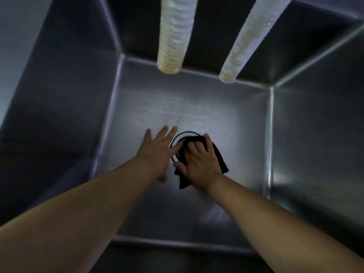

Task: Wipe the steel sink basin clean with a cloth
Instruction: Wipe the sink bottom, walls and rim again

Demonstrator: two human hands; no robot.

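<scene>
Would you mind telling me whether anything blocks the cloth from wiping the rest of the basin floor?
Only the left hand, resting flat just left of the cloth under the right hand. Both hoses hang above the floor.

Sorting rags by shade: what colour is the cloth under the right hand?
Black, or very dark. The cloth shows in the head view, pressed by the right hand.
</scene>
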